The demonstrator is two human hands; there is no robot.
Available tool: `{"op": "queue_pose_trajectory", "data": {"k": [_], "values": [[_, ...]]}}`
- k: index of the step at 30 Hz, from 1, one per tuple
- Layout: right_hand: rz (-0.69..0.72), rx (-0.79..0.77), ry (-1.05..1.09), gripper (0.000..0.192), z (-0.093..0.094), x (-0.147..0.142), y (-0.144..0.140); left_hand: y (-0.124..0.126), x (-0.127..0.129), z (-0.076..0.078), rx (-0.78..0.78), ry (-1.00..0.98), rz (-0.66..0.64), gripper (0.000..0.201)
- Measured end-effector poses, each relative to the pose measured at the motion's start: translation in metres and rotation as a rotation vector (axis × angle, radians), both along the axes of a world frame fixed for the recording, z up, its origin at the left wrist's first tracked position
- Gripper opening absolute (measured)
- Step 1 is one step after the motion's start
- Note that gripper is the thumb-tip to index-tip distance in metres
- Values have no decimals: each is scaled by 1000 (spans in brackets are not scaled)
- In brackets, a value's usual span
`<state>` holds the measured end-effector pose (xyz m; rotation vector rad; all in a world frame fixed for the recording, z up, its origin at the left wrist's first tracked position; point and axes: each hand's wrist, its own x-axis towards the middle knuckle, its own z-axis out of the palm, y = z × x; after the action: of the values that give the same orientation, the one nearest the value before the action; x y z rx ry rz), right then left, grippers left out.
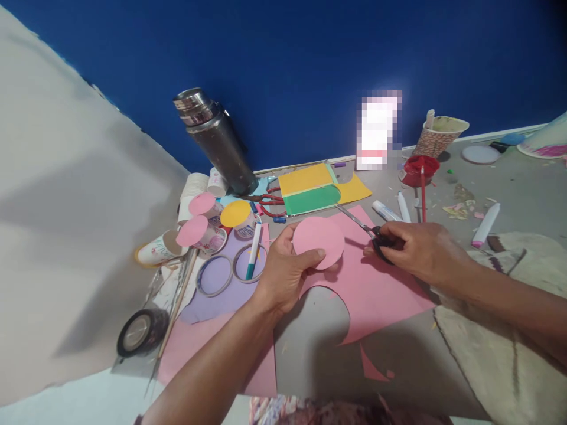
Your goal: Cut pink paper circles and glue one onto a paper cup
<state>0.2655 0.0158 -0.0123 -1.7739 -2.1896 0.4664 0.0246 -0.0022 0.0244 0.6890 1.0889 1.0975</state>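
The left hand (pixel 283 274) pinches a pink paper disc (pixel 318 241) by its lower edge, thumb across the front and fingers behind, so its grip is closed on the disc. The disc is flat, matte and near round, its face turned up toward the camera, held just above a larger pink sheet (pixel 381 289) lying on the grey bench (pixel 398 366). That sheet has a curved bite cut from its near edge, with small pink scraps beside it.

The right hand (pixel 420 251) is closed around the black handles of scissors (pixel 370 229), whose thin metal blades point up and left, toward the far edge, their long axis slanting across the sheet. The blades look almost shut.

Left of the hands stand paper cups (pixel 201 221) topped with pink and yellow discs, a teal marker (pixel 253 251) lying over tape rings on a lilac sheet, and a dark tape roll (pixel 139 332) near the left edge. A steel flask (pixel 217 139) leans by the blue wall. Yellow and green card (pixel 312 189) lies at the far edge, with white markers and a red dish (pixel 419 168) to the right.
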Motion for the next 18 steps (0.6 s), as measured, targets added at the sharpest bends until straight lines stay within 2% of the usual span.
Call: {"op": "queue_pose_trajectory", "data": {"k": [3,9,14,18], "values": [[13,63,-109,22,-2,1,-1,1,0,-2,6,3,3,63],[80,61,-352,22,1,-1,0,-6,-1,-2,56,44,-63,57],[151,157,-405,17,2,-1,-3,-6,-1,-2,77,137,-103,55],[191,174,-427,15,4,0,-6,-7,0,-3,123,244,-120,49]]}}
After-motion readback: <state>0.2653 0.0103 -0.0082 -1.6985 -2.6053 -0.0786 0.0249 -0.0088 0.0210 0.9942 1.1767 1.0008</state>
